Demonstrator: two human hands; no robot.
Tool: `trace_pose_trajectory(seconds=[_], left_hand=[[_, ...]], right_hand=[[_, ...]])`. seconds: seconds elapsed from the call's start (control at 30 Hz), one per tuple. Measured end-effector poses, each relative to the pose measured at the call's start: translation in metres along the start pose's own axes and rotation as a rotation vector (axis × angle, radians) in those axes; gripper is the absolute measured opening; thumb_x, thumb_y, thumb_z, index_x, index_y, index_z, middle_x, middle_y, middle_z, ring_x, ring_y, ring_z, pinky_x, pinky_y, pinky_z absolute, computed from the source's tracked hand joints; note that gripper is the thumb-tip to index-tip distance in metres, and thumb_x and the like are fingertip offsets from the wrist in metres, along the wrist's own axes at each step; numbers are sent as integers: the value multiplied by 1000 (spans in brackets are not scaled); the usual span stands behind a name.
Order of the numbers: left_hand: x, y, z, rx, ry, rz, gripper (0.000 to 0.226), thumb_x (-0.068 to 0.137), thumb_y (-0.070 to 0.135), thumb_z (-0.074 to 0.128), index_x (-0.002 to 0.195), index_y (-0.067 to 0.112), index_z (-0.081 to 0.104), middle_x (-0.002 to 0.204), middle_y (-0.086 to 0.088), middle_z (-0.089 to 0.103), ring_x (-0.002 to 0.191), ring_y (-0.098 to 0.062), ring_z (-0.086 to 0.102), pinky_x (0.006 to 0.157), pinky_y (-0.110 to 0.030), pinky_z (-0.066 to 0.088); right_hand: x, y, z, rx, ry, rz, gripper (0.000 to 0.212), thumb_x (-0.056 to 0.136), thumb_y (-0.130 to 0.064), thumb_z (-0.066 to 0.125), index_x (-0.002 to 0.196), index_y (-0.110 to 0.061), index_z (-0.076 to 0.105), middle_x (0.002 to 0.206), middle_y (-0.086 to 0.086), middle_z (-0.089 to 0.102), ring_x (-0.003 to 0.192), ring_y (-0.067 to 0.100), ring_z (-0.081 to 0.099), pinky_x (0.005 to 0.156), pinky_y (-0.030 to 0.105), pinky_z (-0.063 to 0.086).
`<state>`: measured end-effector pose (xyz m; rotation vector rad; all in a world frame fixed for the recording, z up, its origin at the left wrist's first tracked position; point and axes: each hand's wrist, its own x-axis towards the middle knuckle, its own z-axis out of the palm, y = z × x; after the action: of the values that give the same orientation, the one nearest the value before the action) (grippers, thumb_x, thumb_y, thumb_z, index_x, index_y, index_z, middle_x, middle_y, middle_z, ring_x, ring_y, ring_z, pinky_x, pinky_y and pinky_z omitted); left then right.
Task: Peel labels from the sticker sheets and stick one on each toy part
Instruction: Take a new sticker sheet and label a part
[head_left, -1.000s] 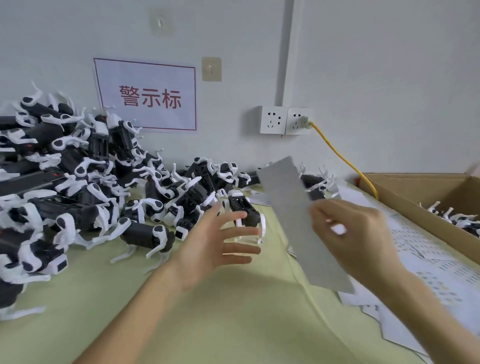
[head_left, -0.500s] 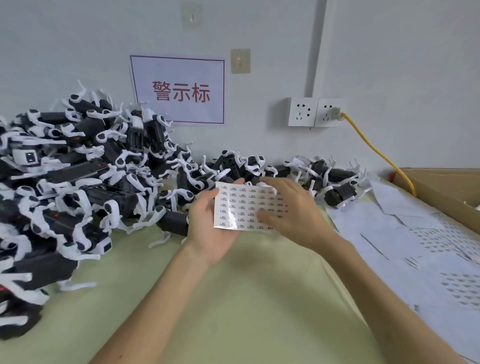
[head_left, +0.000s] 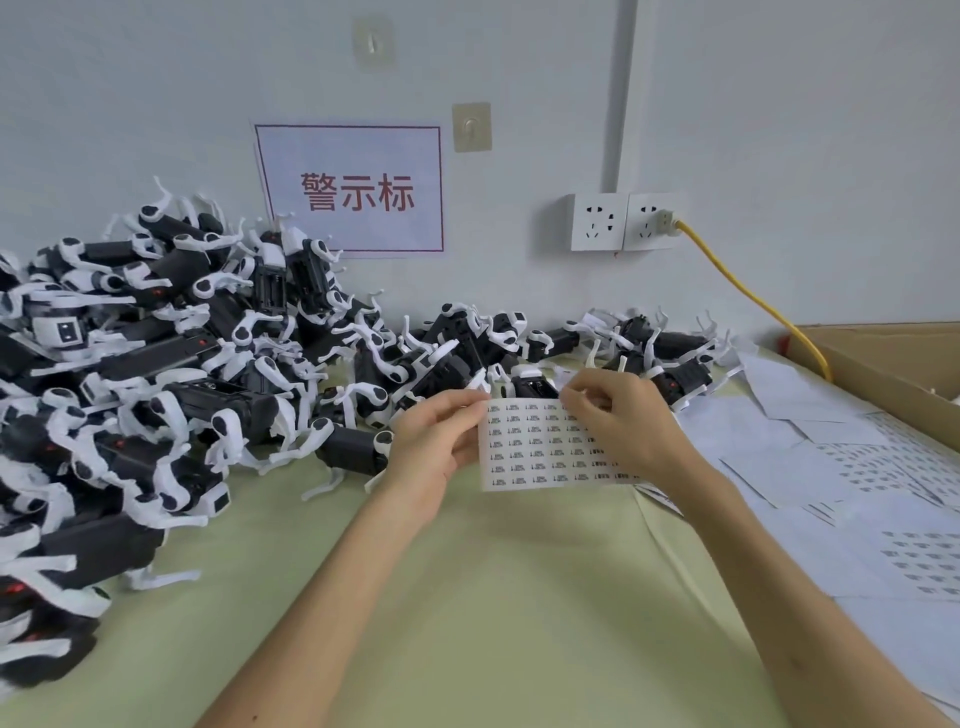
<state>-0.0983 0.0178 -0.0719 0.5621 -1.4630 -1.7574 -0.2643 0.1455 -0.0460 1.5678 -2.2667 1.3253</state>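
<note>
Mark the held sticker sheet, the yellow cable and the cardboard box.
sticker sheet (head_left: 535, 452): head view, printed middle of the sheet, between the two hands.
yellow cable (head_left: 750, 297): head view, mid-run below the wall socket.
cardboard box (head_left: 883, 353): head view, bare flap at the right.

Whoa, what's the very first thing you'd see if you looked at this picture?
A huge heap of black-and-white toy parts fills the left of the table, against the wall. In the middle, the left hand grips a sticker sheet by its side while the right hand pinches at its top edge. Behind, a sign shows big red characters.
</note>
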Motion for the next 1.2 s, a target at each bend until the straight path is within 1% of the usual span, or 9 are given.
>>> trace_pose_trajectory(seconds=[0.07,0.13,0.2,0.27,0.47,0.6,0.87,1.03,1.2], left_hand=[[-1,-2,0,27,-12,23,13,98,0,61,103,5,71,95,-9,78,83,-20,73,67,-27,58],[-1,-3,2,53,-16,47,12,97,0,63,101,7,71,91,-8,78,83,-19,74,69,-28,59],[-3,-4,6,62,-18,62,10,96,1,65,100,9,70,86,-7,78,79,-18,73,69,-28,59],[-4,-4,9,54,-22,67,8,94,3,69,100,8,70,81,-6,77,73,-14,71,65,-24,57],[-5,-5,10,-54,3,47,13,92,-2,70,100,7,68,88,-9,75,77,-19,71,70,-29,58],[-7,-3,11,-119,-45,45,16,92,-6,66,102,6,67,83,-7,73,73,-17,71,65,-24,57],[-7,-2,8,-10,-50,102,18,91,-3,68,104,10,67,83,-9,74,80,-23,71,72,-33,57],[-9,1,6,89,-127,157,26,92,-6,67,108,14,69,85,-7,74,80,-20,70,67,-24,54],[-11,3,9,165,-167,199,36,86,-9,73,106,20,71,92,-9,77,85,-17,71,72,-22,54]], right_hand=[[-3,-3,5,-40,93,-65,13,91,-11,67,95,-22,72,81,-11,58,77,8,53,78,30,43],[-8,-12,11,-23,180,-176,17,87,-5,71,102,-14,73,96,-3,63,90,14,57,87,36,46],[-13,-21,18,15,205,-299,16,84,-5,75,97,-14,73,95,-1,65,89,16,59,85,37,48],[-18,-27,26,40,159,-363,13,82,-9,79,91,-17,74,86,-5,60,80,9,55,78,29,47],[-23,-29,38,135,109,-223,14,81,-14,81,89,-18,70,87,-5,63,82,10,58,74,24,48],[-22,-28,37,204,134,-119,14,80,-15,82,87,-18,70,85,-7,67,83,7,62,70,11,44],[-21,-32,36,277,120,5,5,86,-19,79,87,-18,74,80,-11,72,77,4,67,70,18,52],[-23,-32,34,274,129,-9,10,83,-16,80,79,-21,72,74,-13,71,72,1,66,64,10,47],[-23,-32,32,291,176,-5,24,82,-14,80,68,-29,68,63,-16,68,65,-2,64,61,7,45]])
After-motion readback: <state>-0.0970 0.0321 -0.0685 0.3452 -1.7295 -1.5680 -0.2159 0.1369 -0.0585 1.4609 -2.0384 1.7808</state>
